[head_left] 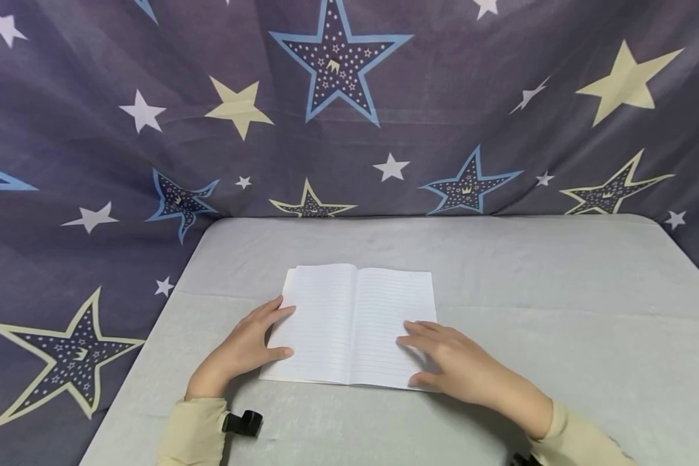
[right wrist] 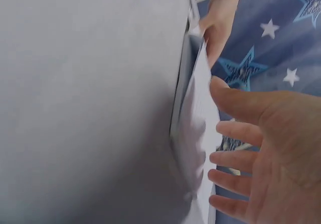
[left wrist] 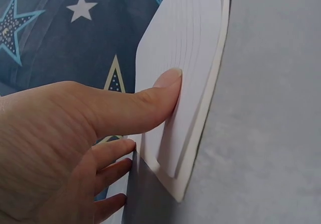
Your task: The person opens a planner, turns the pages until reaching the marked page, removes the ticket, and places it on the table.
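An open lined notebook (head_left: 355, 323) lies flat on the grey table (head_left: 559, 310), near its front. My left hand (head_left: 262, 336) is at the notebook's left edge. Its thumb (left wrist: 150, 96) presses on the left page stack (left wrist: 190, 58), and its fingers lie along the outer edge. My right hand (head_left: 425, 353) rests on the lower part of the right page with its fingers spread and nearly straight. In the right wrist view, the right hand (right wrist: 266, 148) hovers flat beside the page (right wrist: 200, 113), with the left hand (right wrist: 220, 18) beyond it.
A dark blue cloth with star prints (head_left: 349, 129) hangs behind the table and down its left side. The grey tabletop (left wrist: 271, 108) stretches bare to the right and behind the notebook. A black wrist mount (head_left: 243, 422) sits on my left sleeve.
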Demonstrator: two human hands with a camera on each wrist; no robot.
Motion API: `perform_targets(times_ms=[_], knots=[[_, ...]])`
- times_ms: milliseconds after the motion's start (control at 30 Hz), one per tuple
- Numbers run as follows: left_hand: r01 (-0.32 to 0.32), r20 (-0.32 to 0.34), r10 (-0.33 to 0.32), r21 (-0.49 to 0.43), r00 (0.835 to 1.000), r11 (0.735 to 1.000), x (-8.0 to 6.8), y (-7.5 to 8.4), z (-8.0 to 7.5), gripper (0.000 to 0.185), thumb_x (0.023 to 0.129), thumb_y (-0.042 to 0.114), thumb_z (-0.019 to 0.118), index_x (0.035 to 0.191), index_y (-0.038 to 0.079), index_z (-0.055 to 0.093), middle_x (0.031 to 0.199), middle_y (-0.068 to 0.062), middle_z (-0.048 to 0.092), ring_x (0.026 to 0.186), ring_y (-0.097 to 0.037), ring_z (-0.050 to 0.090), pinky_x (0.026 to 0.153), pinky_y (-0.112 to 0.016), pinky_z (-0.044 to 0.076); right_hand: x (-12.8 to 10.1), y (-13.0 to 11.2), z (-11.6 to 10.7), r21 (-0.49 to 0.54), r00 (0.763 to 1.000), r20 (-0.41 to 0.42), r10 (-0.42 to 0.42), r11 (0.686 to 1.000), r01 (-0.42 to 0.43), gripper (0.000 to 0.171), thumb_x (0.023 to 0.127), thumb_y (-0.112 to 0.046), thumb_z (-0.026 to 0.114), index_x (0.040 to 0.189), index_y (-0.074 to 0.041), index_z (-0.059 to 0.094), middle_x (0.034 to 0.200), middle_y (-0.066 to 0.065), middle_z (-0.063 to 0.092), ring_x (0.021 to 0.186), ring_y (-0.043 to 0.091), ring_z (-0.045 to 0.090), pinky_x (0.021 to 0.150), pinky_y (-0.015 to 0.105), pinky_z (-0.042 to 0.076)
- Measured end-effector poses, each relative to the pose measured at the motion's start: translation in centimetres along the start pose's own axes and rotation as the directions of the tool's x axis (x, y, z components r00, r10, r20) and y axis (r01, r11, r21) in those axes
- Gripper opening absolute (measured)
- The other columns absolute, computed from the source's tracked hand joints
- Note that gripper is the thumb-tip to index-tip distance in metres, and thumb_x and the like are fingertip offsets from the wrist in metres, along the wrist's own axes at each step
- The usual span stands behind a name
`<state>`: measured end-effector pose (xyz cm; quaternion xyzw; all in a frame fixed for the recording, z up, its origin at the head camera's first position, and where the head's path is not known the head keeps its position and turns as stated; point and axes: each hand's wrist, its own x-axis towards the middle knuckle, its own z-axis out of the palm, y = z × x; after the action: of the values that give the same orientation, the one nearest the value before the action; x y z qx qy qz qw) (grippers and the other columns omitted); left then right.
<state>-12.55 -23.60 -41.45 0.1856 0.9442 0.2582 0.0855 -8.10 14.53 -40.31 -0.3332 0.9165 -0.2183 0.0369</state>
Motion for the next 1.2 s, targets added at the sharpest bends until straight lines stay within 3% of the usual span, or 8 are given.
perform_targets(times_ms=[167,333,633,833,967,1100,1200], knots=[[0.003,0.002,-0.003,-0.001,1.0,1.0,0.0,0.0,0.0,0.077,0.08,0.032,0.082,0.145,0.005,0.05,0.155,-0.025,0.033,0.14,-0.049,0.029,0.107,-0.068,0.027,-1.1,2.1,-0.3,-0.015,1.0,0.016,-0.009,1.0,0.009,0.075,0.072,-0.039,0.086,0.136,-0.01,0.061,0.148,0.018,0.047,0.137,0.04,0.041,0.105,0.058,0.039],[-0.004,0.001,0.004,-0.003,1.0,1.0,0.0,-0.1,0.0,0.078,0.08,0.034,0.082,0.145,0.006,0.05,0.155,-0.025,0.033,0.14,-0.049,0.03,0.108,-0.069,0.026,-1.5,2.9,0.1,-0.011,0.999,0.008,-0.031,0.999,0.031,0.078,0.07,-0.049,0.081,0.134,-0.009,0.063,0.148,0.018,0.047,0.137,0.04,0.041,0.103,0.059,0.04],[0.013,0.006,-0.013,-0.001,1.0,1.0,0.0,-0.3,0.1,0.077,0.081,0.033,0.081,0.145,0.006,0.049,0.156,-0.024,0.032,0.141,-0.049,0.028,0.107,-0.07,0.025,-1.1,2.2,0.3,-0.061,1.0,-0.026,0.004,0.998,-0.005,0.063,0.076,-0.039,0.082,0.13,-0.01,0.067,0.147,0.016,0.049,0.135,0.039,0.044,0.101,0.059,0.042],[0.011,0.012,-0.011,0.0,1.0,1.0,0.1,-0.2,0.0,0.078,0.081,0.034,0.081,0.146,0.005,0.048,0.156,-0.024,0.032,0.14,-0.049,0.028,0.108,-0.069,0.024,-0.7,1.3,0.5,-0.148,0.994,-0.099,0.048,0.987,-0.062,0.055,0.079,-0.04,0.08,0.125,-0.011,0.07,0.141,0.016,0.055,0.128,0.037,0.052,0.098,0.057,0.046],[0.023,0.018,-0.023,0.002,1.0,1.0,0.2,-0.2,0.0,0.079,0.081,0.035,0.081,0.146,0.005,0.048,0.155,-0.024,0.033,0.141,-0.049,0.028,0.108,-0.069,0.024,-0.3,0.6,0.6,-0.149,0.976,-0.196,0.098,0.981,-0.128,0.072,0.077,-0.045,0.081,0.134,-0.005,0.061,0.143,0.019,0.051,0.127,0.039,0.053,0.1,0.057,0.044],[0.024,0.018,-0.024,0.001,1.0,1.0,0.1,-0.2,-0.1,0.079,0.081,0.036,0.081,0.146,0.005,0.048,0.155,-0.024,0.033,0.14,-0.049,0.029,0.108,-0.069,0.024,0.4,-0.1,0.2,-0.063,0.946,-0.291,0.145,0.983,-0.17,0.096,0.075,-0.047,0.083,0.147,0.001,0.042,0.153,0.022,0.038,0.132,0.041,0.046,0.104,0.058,0.04],[0.022,0.014,-0.022,0.0,1.0,1.0,0.0,-0.1,-0.1,0.079,0.081,0.035,0.081,0.146,0.005,0.048,0.155,-0.024,0.033,0.14,-0.049,0.029,0.108,-0.07,0.024,1.0,-1.0,0.0,0.011,0.934,-0.316,0.167,0.985,-0.172,0.102,0.077,-0.047,0.082,0.151,0.003,0.033,0.155,0.022,0.033,0.134,0.041,0.044,0.106,0.056,0.039]])
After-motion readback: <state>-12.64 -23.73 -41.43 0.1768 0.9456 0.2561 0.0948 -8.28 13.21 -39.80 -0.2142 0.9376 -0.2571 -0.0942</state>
